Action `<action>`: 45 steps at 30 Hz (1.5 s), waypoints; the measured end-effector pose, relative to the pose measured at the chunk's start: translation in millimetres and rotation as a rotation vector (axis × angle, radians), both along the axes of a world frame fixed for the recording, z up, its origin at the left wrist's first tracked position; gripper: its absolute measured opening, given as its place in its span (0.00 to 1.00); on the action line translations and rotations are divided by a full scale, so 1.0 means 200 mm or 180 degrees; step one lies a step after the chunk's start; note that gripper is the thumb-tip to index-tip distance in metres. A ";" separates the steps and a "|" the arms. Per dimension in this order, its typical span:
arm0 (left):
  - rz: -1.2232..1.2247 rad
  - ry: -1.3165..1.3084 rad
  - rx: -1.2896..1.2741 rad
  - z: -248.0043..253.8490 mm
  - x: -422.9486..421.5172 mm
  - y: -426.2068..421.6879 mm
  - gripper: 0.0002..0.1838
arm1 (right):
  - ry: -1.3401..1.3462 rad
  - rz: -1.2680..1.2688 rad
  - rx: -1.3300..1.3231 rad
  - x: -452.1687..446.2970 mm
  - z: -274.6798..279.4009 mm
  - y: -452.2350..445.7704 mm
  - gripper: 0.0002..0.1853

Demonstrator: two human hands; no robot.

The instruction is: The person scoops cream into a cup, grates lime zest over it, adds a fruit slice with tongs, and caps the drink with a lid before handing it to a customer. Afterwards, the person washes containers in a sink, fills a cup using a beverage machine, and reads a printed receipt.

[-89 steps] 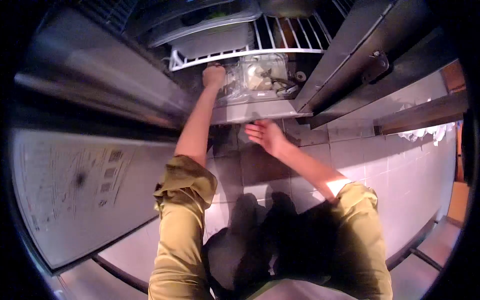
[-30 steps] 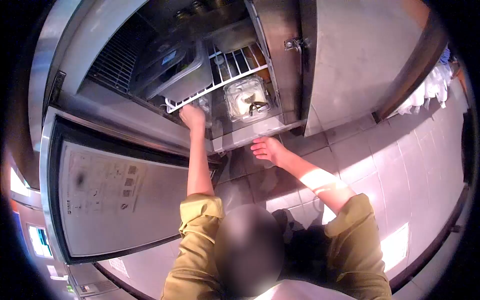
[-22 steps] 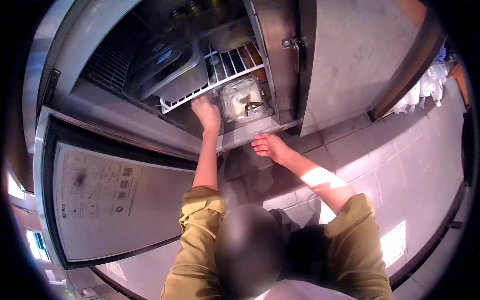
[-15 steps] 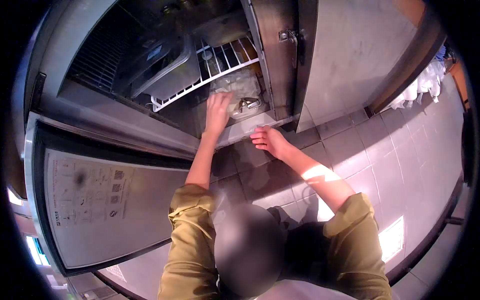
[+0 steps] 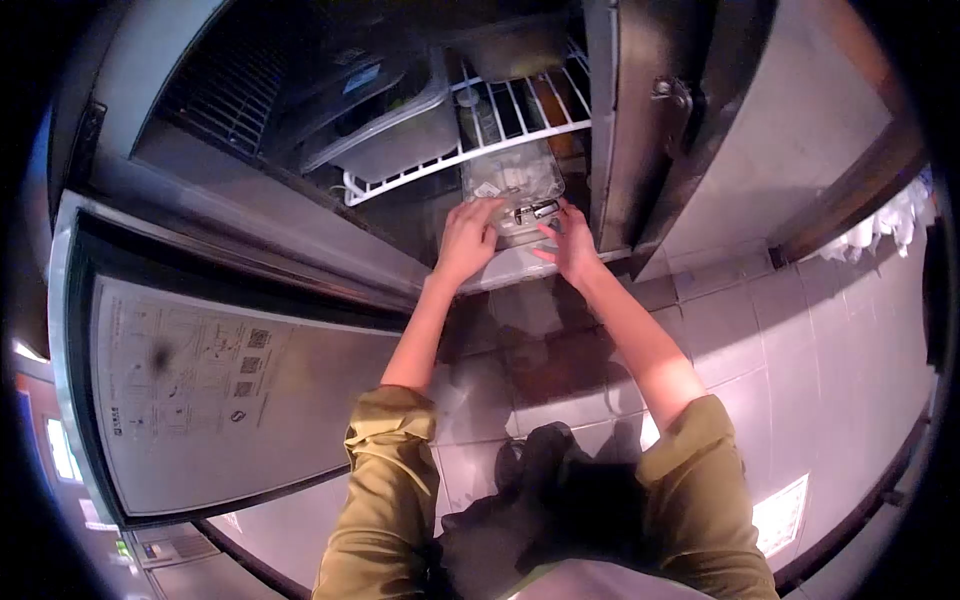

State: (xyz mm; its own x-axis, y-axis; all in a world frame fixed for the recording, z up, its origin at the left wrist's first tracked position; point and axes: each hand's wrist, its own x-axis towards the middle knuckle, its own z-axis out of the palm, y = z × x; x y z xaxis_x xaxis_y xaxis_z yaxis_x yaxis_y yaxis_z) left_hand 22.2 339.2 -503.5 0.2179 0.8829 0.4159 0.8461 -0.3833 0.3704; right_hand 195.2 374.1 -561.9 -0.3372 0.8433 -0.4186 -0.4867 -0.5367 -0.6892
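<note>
A clear plastic container (image 5: 540, 172) sits on the bottom of an open cabinet, beneath a white wire shelf (image 5: 520, 135). Something pale and a dark, shiny metal item (image 5: 537, 211) show in it. My left hand (image 5: 470, 238) is at the container's near left side, fingers apart and bent over its edge. At the near right side is my right hand (image 5: 568, 240), with its fingers spread beside the metal item. Neither hand visibly holds anything.
A lidded tub (image 5: 395, 150) and another container (image 5: 515, 50) stand on the wire shelf. An open door with a printed sheet (image 5: 190, 370) is at the left. A metal door (image 5: 690, 120) stands at the right, with white bags (image 5: 885, 228) beyond it.
My left hand has left the cabinet's left side and moved right to the container. My right hand has moved up from the front ledge to the container's right side. The camera view has shifted.
</note>
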 end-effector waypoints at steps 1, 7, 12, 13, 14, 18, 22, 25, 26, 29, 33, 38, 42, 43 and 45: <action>0.0117 -0.0032 -0.0094 0.00 -0.03 0.00 0.17 | -0.0017 0.0104 0.0059 -0.01 0.00 0.01 0.29; 0.0466 0.0293 0.0368 0.07 -0.11 -0.05 0.10 | -0.0497 0.0800 0.0061 -0.07 -0.05 0.01 0.28; 0.0620 -0.0055 0.0953 0.75 0.02 -0.42 0.08 | -0.1930 0.2184 0.0790 0.03 0.11 -0.08 0.24; 0.0791 0.0099 0.1341 0.95 0.02 -0.44 0.04 | -0.1960 0.2322 0.1063 0.06 0.20 -0.10 0.22; 0.0858 0.0315 0.1550 1.10 -0.01 -0.42 0.13 | -0.1992 0.2478 0.1309 0.07 0.29 -0.11 0.21; 0.1197 0.1629 0.1008 1.24 -0.25 -0.15 0.31 | -0.1136 0.1800 0.2041 -0.05 0.69 -0.12 0.13; 0.1474 0.1580 -0.0060 1.22 -0.33 -0.01 0.30 | -0.0944 0.1324 0.2983 -0.14 1.17 -0.07 0.10; 0.1728 0.1184 -0.0798 1.36 -0.27 -0.06 0.30 | -0.1317 0.0834 0.3490 -0.20 1.20 -0.01 0.10; 0.1678 0.0977 -0.0562 1.35 -0.29 -0.05 0.28 | -0.1320 0.0764 0.3530 -0.19 1.21 -0.03 0.11; 0.1805 0.0788 -0.0073 1.39 -0.34 0.02 0.22 | -0.1539 0.0524 0.3606 -0.18 1.21 -0.02 0.11; 0.1774 0.1030 0.0956 1.40 -0.38 0.05 0.15 | -0.1525 0.0262 0.3255 -0.23 1.27 0.01 0.12; 0.1939 0.0440 0.0883 1.38 -0.34 0.06 0.17 | -0.1052 0.0462 0.1248 -0.37 1.47 0.09 0.17; 0.1807 0.0707 0.0792 1.36 -0.29 0.02 0.11 | -0.0382 0.0855 0.1173 -0.40 1.47 0.17 0.21; 0.1797 0.0738 0.0809 1.34 -0.27 0.00 0.14 | 0.0068 0.0892 0.1075 -0.38 1.47 0.17 0.21; 0.1767 0.0786 0.0860 1.30 -0.23 -0.02 0.19 | 0.0546 0.0733 0.0914 -0.38 1.45 0.17 0.23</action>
State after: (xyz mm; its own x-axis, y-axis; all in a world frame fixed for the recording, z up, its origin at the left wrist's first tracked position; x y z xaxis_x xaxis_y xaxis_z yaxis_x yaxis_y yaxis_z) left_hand -23.6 335.8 -244.2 -0.1219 0.7632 0.6345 0.9924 0.0816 0.0925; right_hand 119.2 408.0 -270.9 -0.5754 0.8119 -0.0983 -0.4971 -0.4427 -0.7463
